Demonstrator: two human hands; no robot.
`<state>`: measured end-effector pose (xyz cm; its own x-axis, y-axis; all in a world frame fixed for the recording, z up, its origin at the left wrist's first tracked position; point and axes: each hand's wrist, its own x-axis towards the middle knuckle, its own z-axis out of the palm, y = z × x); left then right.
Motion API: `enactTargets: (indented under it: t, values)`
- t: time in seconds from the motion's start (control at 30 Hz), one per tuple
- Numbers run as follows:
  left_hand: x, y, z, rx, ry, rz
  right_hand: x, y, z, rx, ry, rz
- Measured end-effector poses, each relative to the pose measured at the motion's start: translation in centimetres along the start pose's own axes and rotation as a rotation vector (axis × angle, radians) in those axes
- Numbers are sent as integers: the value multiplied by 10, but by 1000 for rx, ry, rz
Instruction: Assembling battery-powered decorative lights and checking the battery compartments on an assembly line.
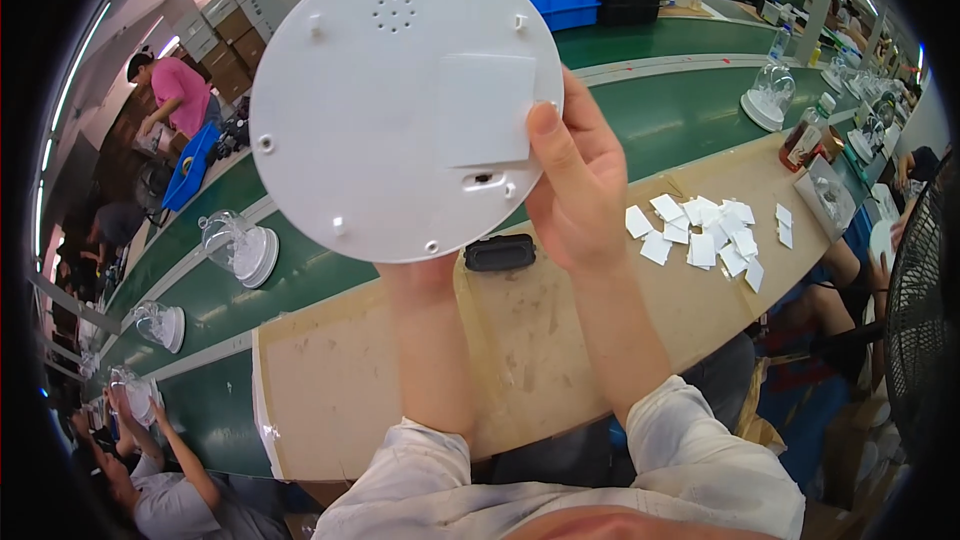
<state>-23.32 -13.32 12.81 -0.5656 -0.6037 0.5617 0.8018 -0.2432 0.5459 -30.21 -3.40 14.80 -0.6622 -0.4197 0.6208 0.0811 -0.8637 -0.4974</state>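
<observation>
A round white plastic base is raised in front of me, its flat face toward me. It shows a cluster of small holes, screw holes near the rim and a small dark slide switch. A white square piece lies flat on its right part. My right hand grips the right edge, with the thumb on the face beside the square. My left hand is behind the lower edge; its fingers are hidden by the base. Several small white squares lie loosely piled on the cardboard-covered tabletop to the right.
A black oblong case lies beyond my forearms. Clear domes on white bases stand along the green conveyor belt. A bottle stands at the right, near a fan. Blue bins stand behind. Co-workers sit on both sides.
</observation>
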Motion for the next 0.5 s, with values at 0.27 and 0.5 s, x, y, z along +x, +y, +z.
enactTargets:
  t: [0.27, 0.5]
  values:
    - [23, 7, -23, -204, 162, 29, -4, 8, 0, -280, 160, -120]
    - [15, 21, -5, -154, 130, 116, -4, 3, -2, -282, 166, 97]
